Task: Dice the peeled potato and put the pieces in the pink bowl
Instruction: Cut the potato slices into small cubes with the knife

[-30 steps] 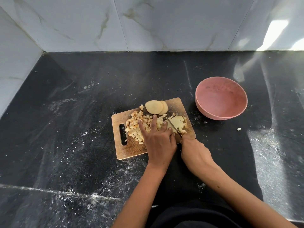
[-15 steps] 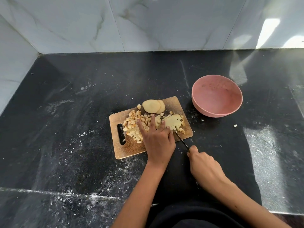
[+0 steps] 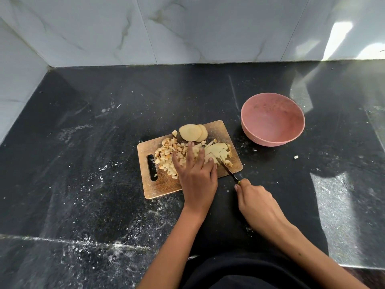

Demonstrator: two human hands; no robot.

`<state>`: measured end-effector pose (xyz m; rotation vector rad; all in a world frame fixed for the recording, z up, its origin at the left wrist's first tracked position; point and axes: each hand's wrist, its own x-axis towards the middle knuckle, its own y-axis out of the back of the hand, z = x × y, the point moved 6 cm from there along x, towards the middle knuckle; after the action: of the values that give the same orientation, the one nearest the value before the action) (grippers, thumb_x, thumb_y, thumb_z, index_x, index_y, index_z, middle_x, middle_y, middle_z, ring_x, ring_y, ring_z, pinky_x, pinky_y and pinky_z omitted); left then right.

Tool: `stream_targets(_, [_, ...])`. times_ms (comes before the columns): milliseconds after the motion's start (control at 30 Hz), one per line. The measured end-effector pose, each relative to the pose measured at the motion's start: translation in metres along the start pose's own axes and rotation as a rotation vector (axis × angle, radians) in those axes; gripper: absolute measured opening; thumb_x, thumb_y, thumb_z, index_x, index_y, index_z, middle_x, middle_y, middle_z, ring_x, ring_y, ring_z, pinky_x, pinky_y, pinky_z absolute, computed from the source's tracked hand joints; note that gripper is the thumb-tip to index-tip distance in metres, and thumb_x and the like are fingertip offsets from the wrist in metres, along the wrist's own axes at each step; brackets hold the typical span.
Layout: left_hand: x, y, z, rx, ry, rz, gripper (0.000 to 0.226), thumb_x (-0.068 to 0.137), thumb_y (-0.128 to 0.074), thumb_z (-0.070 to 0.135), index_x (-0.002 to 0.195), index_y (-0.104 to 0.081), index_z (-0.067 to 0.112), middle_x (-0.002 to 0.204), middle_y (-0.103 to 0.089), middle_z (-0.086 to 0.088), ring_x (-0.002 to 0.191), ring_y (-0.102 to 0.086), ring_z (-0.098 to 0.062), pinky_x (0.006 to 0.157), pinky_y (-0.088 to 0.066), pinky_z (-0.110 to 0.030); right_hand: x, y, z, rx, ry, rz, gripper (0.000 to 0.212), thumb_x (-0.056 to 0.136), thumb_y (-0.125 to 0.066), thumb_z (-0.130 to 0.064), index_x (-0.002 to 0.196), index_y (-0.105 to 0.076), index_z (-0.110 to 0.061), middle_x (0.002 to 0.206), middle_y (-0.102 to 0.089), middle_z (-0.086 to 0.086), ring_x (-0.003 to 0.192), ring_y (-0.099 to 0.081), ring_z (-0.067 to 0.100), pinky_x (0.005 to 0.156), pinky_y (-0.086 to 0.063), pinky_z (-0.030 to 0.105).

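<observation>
A small wooden cutting board [image 3: 162, 184] lies on the black counter. On its left part sits a heap of diced potato [image 3: 166, 155]. Two round potato slices [image 3: 191, 132] lie at its far edge, and a slice cut into strips [image 3: 217, 151] lies at its right. My left hand [image 3: 195, 174] rests flat, fingers straight, on the dice and the strips. My right hand [image 3: 256, 199] grips the handle of a knife [image 3: 228, 171], whose blade reaches onto the board under the strips. The pink bowl [image 3: 273, 119] stands to the right of the board, with no potato visible in it.
A stray potato bit [image 3: 295, 157] lies on the counter right of the board. White marble walls close the back and left. Pale dust and crumbs speckle the black counter [image 3: 93, 184].
My right hand has drawn the knife back toward me, off the board's near right edge. My left hand has stayed on the potato.
</observation>
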<state>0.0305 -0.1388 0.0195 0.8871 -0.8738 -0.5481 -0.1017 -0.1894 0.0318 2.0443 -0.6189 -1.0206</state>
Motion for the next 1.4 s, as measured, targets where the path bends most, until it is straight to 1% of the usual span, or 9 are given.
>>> stream_targets(100, [0.000,0.003,-0.002,-0.007,0.026,-0.001,0.002,0.082,-0.075,0.026,0.082,-0.075,0.023,0.145,-0.045,-0.015,0.144,-0.024,-0.035,0.116,0.006,-0.055,0.000,0.009,-0.005,0.028,0.010,0.037,0.025,0.103,-0.027,-0.035,0.088,-0.037,-0.017,0.068,-0.047,-0.003,0.066,-0.049,0.023,0.062,-0.041,0.035])
stream_targets(233, [0.003,0.008,-0.006,-0.053,0.077,0.009,0.003,0.079,-0.077,0.027,0.078,-0.074,0.026,0.155,-0.027,-0.017,0.147,-0.013,-0.033,0.116,0.009,-0.054,0.009,0.017,-0.017,0.069,0.040,0.055,0.025,0.103,-0.029,-0.035,0.093,-0.041,-0.016,0.072,-0.054,0.001,0.067,-0.053,0.023,0.063,-0.044,0.037])
stream_targets(467, [0.004,0.009,-0.009,-0.108,0.103,-0.010,0.005,0.077,-0.078,0.026,0.076,-0.073,0.026,0.157,-0.023,-0.016,0.147,-0.010,-0.034,0.116,0.008,-0.054,0.011,0.015,-0.011,-0.026,-0.008,-0.029,0.025,0.103,-0.030,-0.036,0.095,-0.042,-0.016,0.083,-0.057,0.004,0.076,-0.058,0.025,0.064,-0.044,0.035])
stream_targets(600, [0.010,0.012,-0.012,-0.108,0.115,-0.025,0.009,0.077,-0.077,0.026,0.073,-0.070,0.022,0.158,-0.020,-0.016,0.148,-0.004,-0.032,0.116,0.013,-0.050,0.004,0.015,-0.002,-0.009,-0.016,-0.038,0.028,0.102,-0.029,-0.038,0.086,-0.040,-0.018,0.074,-0.052,-0.001,0.069,-0.054,0.020,0.062,-0.040,0.035])
stream_targets(700, [0.017,0.013,-0.017,-0.094,0.150,-0.017,0.001,0.083,-0.071,0.021,0.082,-0.072,0.021,0.158,-0.020,-0.017,0.148,-0.001,-0.033,0.115,0.015,-0.049,0.006,0.020,-0.007,0.027,0.011,0.018,0.028,0.102,-0.030,-0.037,0.085,-0.040,-0.018,0.071,-0.052,0.000,0.065,-0.052,0.020,0.059,-0.038,0.034])
stream_targets(833, [0.027,0.007,-0.022,-0.008,0.142,-0.098,0.009,0.089,-0.065,0.026,0.090,-0.074,0.023,0.157,-0.017,-0.022,0.147,0.000,-0.038,0.114,-0.001,-0.063,0.019,0.021,-0.019,0.012,0.025,0.037,0.027,0.103,-0.029,-0.036,0.094,-0.043,-0.015,0.074,-0.051,0.001,0.068,-0.052,0.024,0.061,-0.040,0.036])
stream_targets(1000, [0.030,0.005,-0.017,0.037,0.055,-0.211,0.034,0.087,-0.051,0.047,0.100,-0.074,0.025,0.155,-0.017,-0.025,0.146,-0.001,-0.040,0.113,0.000,-0.061,0.023,0.008,-0.019,-0.076,0.007,-0.025,0.032,0.104,-0.026,-0.032,0.123,-0.037,-0.010,0.095,-0.062,0.013,0.087,-0.062,0.033,0.067,-0.044,0.037])
stream_targets(1167, [0.030,0.004,-0.015,0.096,0.058,-0.299,0.042,0.075,-0.072,0.047,0.110,-0.071,0.023,0.155,-0.014,-0.027,0.146,0.000,-0.041,0.114,-0.002,-0.061,0.019,0.009,-0.015,-0.063,0.002,-0.031,0.033,0.104,-0.026,-0.034,0.116,-0.045,-0.010,0.093,-0.061,0.011,0.087,-0.061,0.032,0.069,-0.045,0.037])
stream_targets(1400, [0.031,0.005,-0.009,0.085,0.032,-0.327,0.036,0.081,-0.070,0.042,0.110,-0.071,0.020,0.157,-0.009,-0.024,0.147,0.007,-0.037,0.113,0.010,-0.056,0.028,0.015,-0.017,-0.033,-0.017,0.038,0.032,0.103,-0.029,-0.034,0.113,-0.047,-0.009,0.093,-0.062,0.012,0.084,-0.062,0.031,0.066,-0.046,0.037])
